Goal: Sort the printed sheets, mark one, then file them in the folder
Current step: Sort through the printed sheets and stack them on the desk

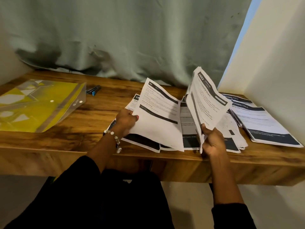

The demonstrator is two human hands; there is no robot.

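Note:
Printed sheets with dark header bars lie spread over the right half of the wooden desk [69, 142]. My left hand [126, 121] pinches the left edge of one sheet [158, 116] and tilts it up off the pile. My right hand [212, 142] grips the bottom of another sheet [206, 100], which stands almost upright. Under both lies a loose pile of sheets [188, 129]. A separate neat stack of sheets [264, 123] rests at the far right by the wall. The yellow and clear plastic folder [36, 104] lies flat at the left of the desk.
A dark pen with a blue end [94, 90] lies behind the folder near the grey-green curtain [132, 38]. A white wall [272, 63] closes off the desk's right side. Bare wood shows between the folder and the sheets. My dark-clothed lap is below the desk's front edge.

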